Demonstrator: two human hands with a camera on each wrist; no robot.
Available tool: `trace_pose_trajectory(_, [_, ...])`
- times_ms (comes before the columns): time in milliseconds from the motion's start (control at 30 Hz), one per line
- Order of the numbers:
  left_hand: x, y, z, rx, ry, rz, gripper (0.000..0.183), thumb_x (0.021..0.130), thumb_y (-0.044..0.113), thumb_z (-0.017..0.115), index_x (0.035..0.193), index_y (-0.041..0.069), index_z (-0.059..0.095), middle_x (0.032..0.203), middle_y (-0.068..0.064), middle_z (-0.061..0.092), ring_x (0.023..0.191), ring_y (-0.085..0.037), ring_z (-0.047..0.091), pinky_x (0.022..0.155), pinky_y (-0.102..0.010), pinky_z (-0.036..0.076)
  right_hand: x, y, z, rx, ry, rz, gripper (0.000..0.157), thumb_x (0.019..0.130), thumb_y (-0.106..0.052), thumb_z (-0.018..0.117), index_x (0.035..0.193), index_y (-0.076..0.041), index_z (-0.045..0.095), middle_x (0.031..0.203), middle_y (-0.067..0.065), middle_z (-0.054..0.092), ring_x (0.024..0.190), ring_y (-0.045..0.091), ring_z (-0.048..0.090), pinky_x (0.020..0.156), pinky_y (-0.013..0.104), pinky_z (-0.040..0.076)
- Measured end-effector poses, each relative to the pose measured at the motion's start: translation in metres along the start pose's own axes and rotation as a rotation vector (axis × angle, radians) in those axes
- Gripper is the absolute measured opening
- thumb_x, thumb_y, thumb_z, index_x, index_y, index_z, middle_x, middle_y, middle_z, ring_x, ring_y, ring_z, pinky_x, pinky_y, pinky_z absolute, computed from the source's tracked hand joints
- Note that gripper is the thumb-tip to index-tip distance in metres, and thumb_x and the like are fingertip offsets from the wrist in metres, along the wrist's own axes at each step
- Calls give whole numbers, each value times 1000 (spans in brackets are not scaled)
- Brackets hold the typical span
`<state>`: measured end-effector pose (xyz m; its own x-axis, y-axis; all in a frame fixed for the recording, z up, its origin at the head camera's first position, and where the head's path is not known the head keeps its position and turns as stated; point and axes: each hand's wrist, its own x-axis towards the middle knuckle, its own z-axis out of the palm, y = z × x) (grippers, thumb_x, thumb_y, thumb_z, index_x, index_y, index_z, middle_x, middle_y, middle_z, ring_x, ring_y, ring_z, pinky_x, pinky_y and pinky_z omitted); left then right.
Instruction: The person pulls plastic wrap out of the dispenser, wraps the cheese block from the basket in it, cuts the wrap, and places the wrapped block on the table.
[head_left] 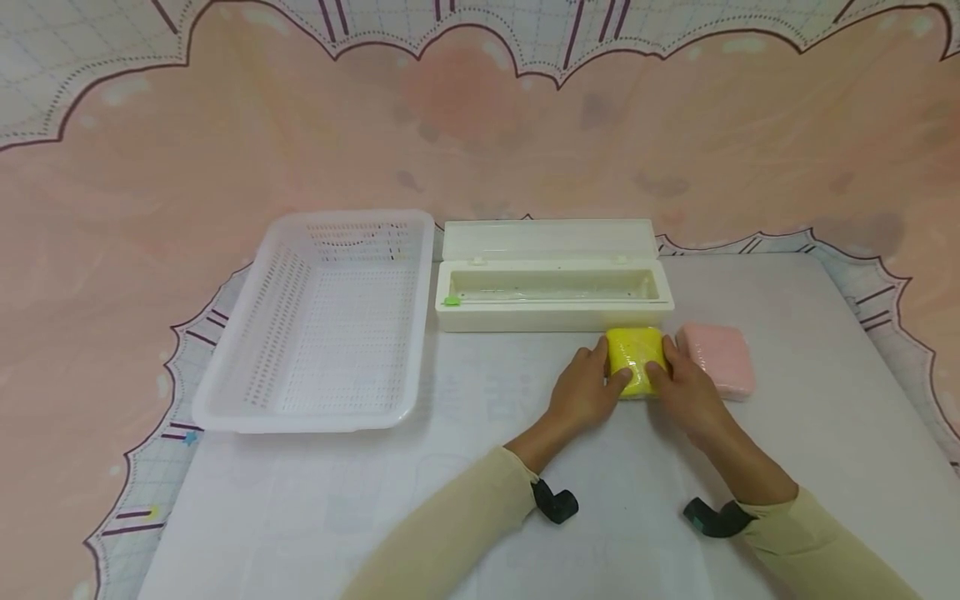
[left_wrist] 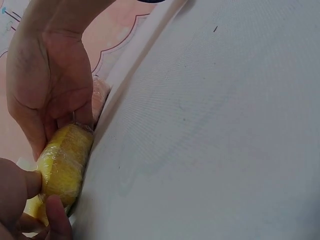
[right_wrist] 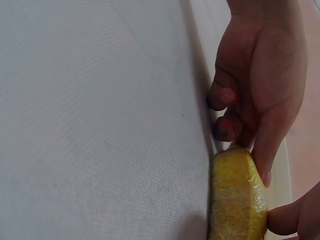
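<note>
A yellow block in clear plastic wrap lies on the white tabletop, just in front of the long cream box. My left hand grips its left side, thumb on the near face. From the right, my right hand holds the opposite side, also with the thumb toward me. A pink block, squarish and similar in size, sits just beyond the right hand. In the left wrist view, crinkled wrap shows on the yellow block between both hands; the right wrist view shows its thick side.
The long cream box stands with its lid raised at the back and a small green tab at its left. To the left lies a large white perforated basket. A patterned cloth spreads behind and around the white tabletop.
</note>
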<state>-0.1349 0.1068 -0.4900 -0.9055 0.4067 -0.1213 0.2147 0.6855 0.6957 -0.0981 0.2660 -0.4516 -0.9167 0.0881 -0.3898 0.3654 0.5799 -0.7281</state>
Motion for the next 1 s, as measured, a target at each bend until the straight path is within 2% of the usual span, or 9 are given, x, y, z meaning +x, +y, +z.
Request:
trace_pose_trajectory(200, [0, -1, -2, -13, -4, 3, 67, 104, 42, 56, 157, 6, 36, 104, -2, 57, 85, -9, 51, 69, -21, 42, 1, -1, 0, -25, 0, -7, 68, 111, -29, 35, 161, -3, -3, 169, 20, -5, 157, 43, 2, 121, 62, 19])
trace_pose_trajectory(400, [-3, -7, -6, -112, -43, -14, 69, 104, 44, 55, 159, 9, 33, 115, -6, 61, 95, -12, 56, 80, -24, 48, -5, -3, 0, -49, 8, 3, 69, 111, -35, 33, 161, -5, -4, 169, 19, -2, 156, 45, 7, 119, 64, 23])
trace_pose_trajectory(533, [-12, -12, -16, -177, -56, -39, 70, 104, 46, 55, 160, 12, 32, 120, -6, 62, 100, -14, 57, 83, -27, 50, -13, -5, -3, -75, 10, -19, 70, 110, -39, 32, 162, -8, -3, 170, 18, 2, 155, 47, 12, 117, 66, 27])
trace_pose_trajectory(633, [-22, -16, -27, -181, -35, -16, 68, 105, 45, 53, 160, 11, 33, 125, -8, 61, 102, -14, 58, 86, -29, 51, -20, -10, -7, -91, 15, -46, 70, 110, -40, 31, 163, -9, -3, 170, 16, 1, 156, 46, 10, 117, 68, 25])
trace_pose_trajectory(767, [-43, -18, -53, -137, 17, 36, 64, 107, 43, 48, 160, 10, 33, 137, -12, 55, 110, -17, 60, 93, -33, 53, -29, -18, -16, -132, 35, -85, 69, 111, -41, 28, 163, -9, -5, 170, 16, -1, 156, 45, 7, 117, 69, 22])
trace_pose_trajectory(833, [-54, -18, -69, -84, 63, 58, 63, 108, 45, 45, 160, 11, 33, 144, -13, 51, 120, -21, 60, 99, -38, 53, -31, -23, -20, -165, 70, -119, 68, 111, -41, 28, 163, -9, -2, 169, 20, 7, 155, 47, 12, 115, 69, 25])
trace_pose_trajectory(900, [-64, -17, -85, 20, 149, 92, 62, 108, 47, 44, 159, 11, 36, 148, -13, 49, 129, -25, 57, 101, -44, 53, -33, -27, -24, -194, 133, -169, 66, 111, -40, 28, 164, -10, 3, 168, 23, 14, 153, 49, 18, 112, 71, 28])
trace_pose_trajectory(1000, [-76, -19, -110, 200, 314, 150, 63, 107, 50, 45, 156, 11, 42, 151, -14, 48, 135, -31, 53, 101, -50, 52, -33, -32, -30, -236, 256, -239, 64, 110, -40, 32, 164, -13, 13, 164, 26, 26, 148, 52, 28, 106, 75, 32])
